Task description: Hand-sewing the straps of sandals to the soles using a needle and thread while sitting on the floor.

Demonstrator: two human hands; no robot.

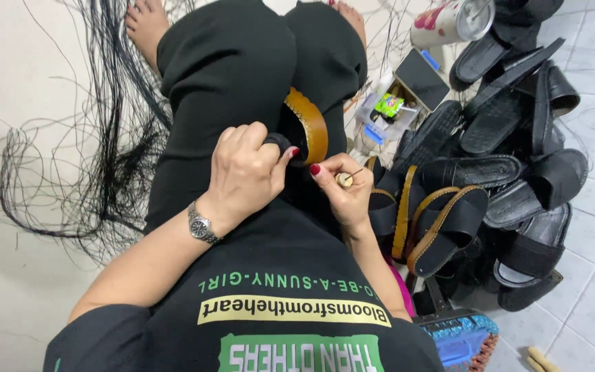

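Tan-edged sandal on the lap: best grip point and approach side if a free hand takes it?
Probably the upper curved end of the tan-edged sandal, from the person's right. That rim stands on edge and exposed above the lap, while the left hand covers the lower black part and the right hand, holding a small awl, crowds the bottom edge.

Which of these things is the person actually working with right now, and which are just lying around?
In use:
- left hand gripping the tan-edged sandal on the lap
- right hand pinching a small awl

Lying about:
- pile of black sandals
- loose black threads
- phone
- printed can
- blue brush
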